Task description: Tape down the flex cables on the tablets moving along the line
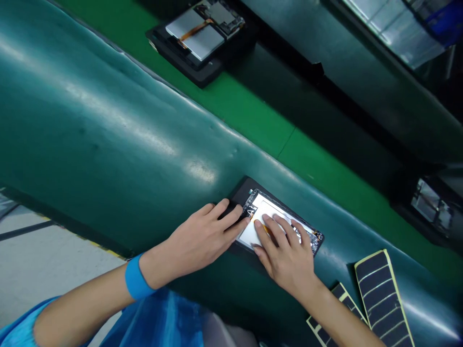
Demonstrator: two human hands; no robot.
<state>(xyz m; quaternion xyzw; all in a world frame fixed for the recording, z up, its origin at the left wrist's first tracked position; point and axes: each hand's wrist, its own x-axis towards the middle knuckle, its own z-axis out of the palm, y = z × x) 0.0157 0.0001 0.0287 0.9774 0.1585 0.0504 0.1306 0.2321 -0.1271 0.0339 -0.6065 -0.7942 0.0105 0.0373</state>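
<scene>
An opened tablet (269,208) lies in a black tray (243,189) on the dark green mat (108,130), its white battery and circuit boards showing. My left hand (202,236) lies flat on the tablet's near-left corner, fingers stretched out over the edge. My right hand (285,253) rests on the battery with fingers spread and pressed down beside an orange flex strip. Neither hand holds anything that I can see.
Two sheets of black adhesive strips (383,294) lie on the mat to the right. Beyond runs a bright green conveyor belt (253,115) carrying another opened tablet in a tray (202,36) and a third one (430,205) at the right edge. Grey floor shows lower left.
</scene>
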